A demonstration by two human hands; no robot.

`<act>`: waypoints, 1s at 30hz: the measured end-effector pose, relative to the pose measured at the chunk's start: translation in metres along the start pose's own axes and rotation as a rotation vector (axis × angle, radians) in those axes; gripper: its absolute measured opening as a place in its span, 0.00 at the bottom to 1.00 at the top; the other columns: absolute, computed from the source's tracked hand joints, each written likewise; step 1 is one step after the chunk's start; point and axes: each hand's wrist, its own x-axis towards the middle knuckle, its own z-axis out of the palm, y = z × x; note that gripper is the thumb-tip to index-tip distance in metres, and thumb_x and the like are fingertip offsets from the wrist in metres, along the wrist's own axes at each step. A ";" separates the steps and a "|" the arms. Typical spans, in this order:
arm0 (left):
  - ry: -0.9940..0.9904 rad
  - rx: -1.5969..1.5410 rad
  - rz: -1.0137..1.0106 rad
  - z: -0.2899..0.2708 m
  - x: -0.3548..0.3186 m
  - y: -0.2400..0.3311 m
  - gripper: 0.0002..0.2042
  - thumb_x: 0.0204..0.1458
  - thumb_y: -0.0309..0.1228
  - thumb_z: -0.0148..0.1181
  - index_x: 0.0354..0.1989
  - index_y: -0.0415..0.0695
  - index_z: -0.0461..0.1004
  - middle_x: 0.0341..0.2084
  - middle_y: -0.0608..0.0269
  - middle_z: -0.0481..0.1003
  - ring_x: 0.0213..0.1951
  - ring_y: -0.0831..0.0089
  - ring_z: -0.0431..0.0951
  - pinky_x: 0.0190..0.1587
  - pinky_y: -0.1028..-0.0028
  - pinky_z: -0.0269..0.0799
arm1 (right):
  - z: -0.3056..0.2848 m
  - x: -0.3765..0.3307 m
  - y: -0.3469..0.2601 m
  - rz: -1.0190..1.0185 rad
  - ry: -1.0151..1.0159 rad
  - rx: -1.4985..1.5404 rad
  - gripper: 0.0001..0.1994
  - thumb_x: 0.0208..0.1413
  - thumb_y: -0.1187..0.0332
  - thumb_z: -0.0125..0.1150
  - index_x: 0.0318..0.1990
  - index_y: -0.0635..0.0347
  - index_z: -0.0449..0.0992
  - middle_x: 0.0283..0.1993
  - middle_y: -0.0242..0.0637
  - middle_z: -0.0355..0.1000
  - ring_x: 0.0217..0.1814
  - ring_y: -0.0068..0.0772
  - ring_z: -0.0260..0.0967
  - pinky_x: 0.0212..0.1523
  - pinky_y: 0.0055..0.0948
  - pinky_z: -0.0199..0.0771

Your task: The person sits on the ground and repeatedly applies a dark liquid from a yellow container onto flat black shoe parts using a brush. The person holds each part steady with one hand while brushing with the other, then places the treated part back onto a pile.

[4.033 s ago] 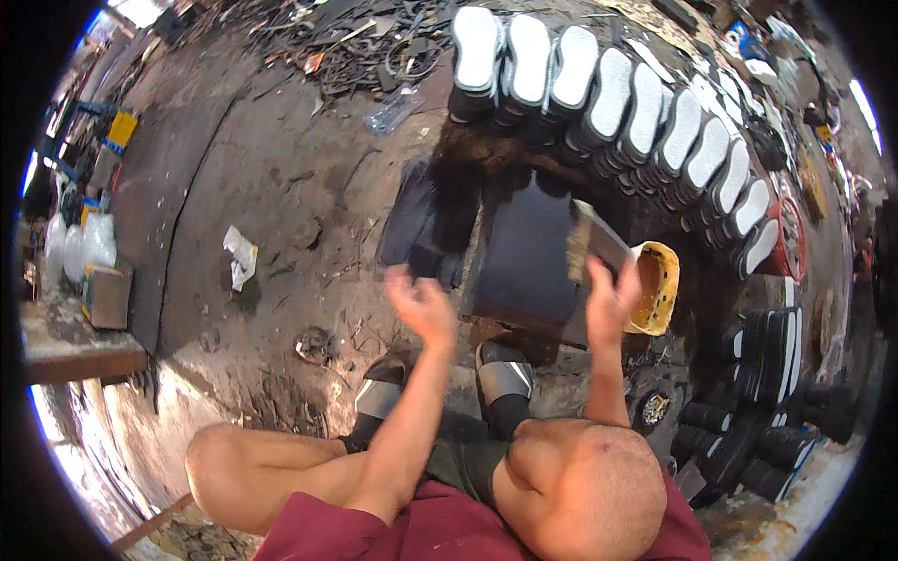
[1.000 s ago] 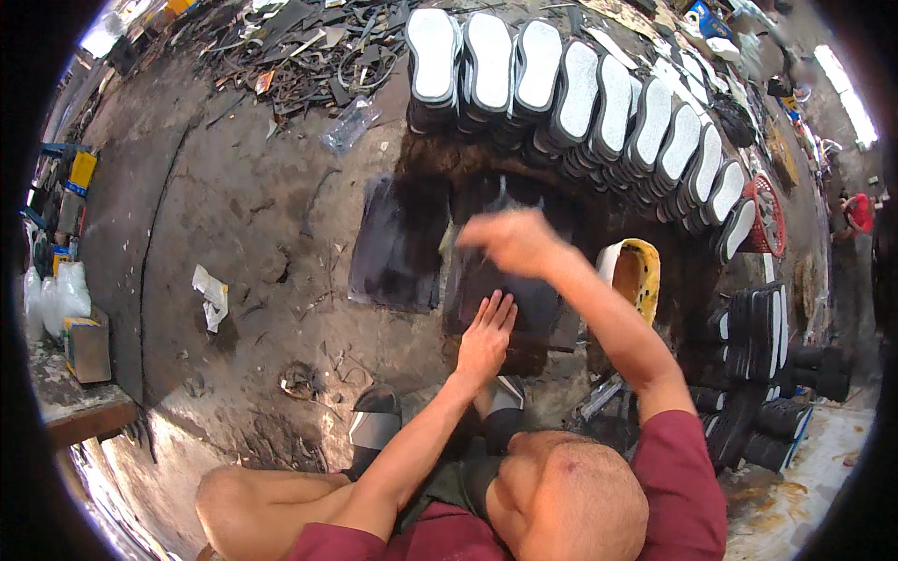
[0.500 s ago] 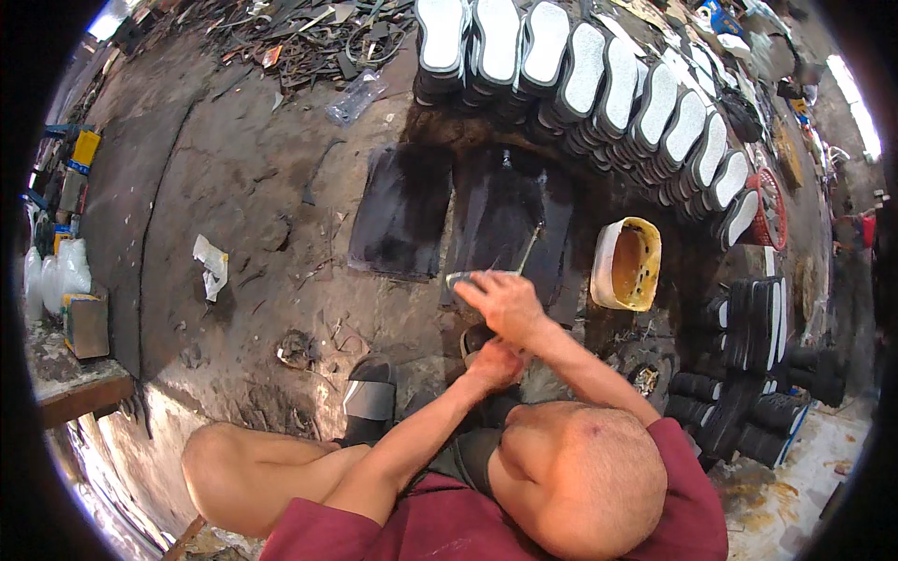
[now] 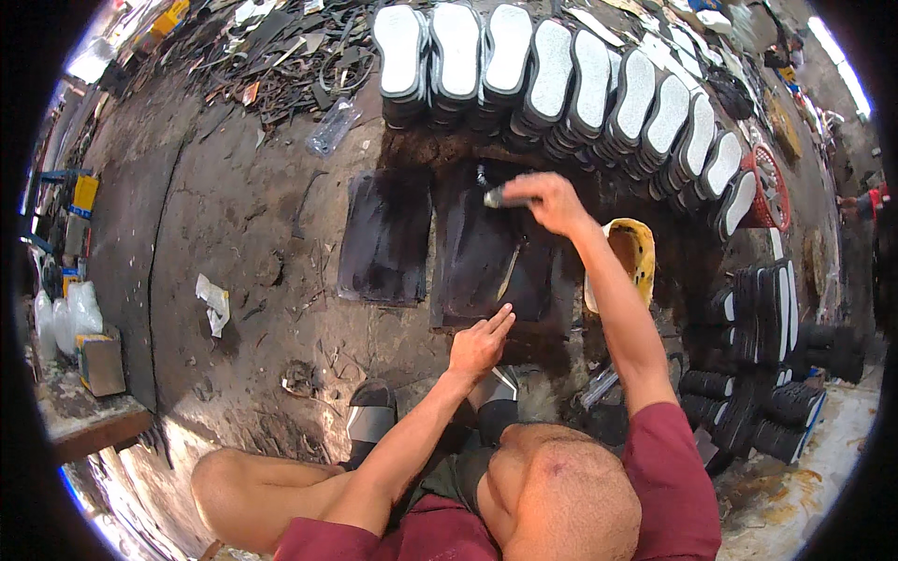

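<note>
Left hand: empty, fingers extended at near edge of right black sheet. Right hand: grasping small blurred tool at that sheet's far part. Left black sheet: on floor, just beside. Yellow-rimmed tub: right.

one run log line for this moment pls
left hand: at near edge of right black sheet | right hand: holding small blurred object over same sheet | left black sheet: alongside | yellow-rimmed container: right of sheets
</note>
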 end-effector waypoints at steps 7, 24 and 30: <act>0.231 -0.061 0.083 0.004 0.008 -0.009 0.15 0.52 0.24 0.66 0.49 0.48 0.83 0.55 0.69 0.83 0.33 0.69 0.84 0.35 0.67 0.83 | -0.011 0.041 0.026 -0.296 -0.119 -0.212 0.20 0.43 0.75 0.64 0.43 0.40 0.89 0.46 0.34 0.85 0.47 0.46 0.82 0.48 0.41 0.82; 0.179 -0.072 0.001 -0.008 0.013 0.010 0.22 0.50 0.19 0.63 0.56 0.48 0.79 0.57 0.65 0.80 0.44 0.60 0.86 0.43 0.65 0.83 | -0.022 -0.107 -0.063 0.639 -0.055 -0.206 0.20 0.61 0.66 0.62 0.61 0.42 0.76 0.41 0.44 0.84 0.45 0.57 0.81 0.43 0.56 0.78; 0.185 -0.135 -0.148 -0.004 0.013 0.021 0.24 0.49 0.18 0.63 0.57 0.48 0.78 0.59 0.67 0.78 0.48 0.58 0.84 0.46 0.62 0.82 | 0.000 -0.093 -0.052 0.469 0.114 -0.052 0.17 0.61 0.66 0.63 0.57 0.39 0.78 0.43 0.43 0.83 0.46 0.56 0.81 0.44 0.52 0.79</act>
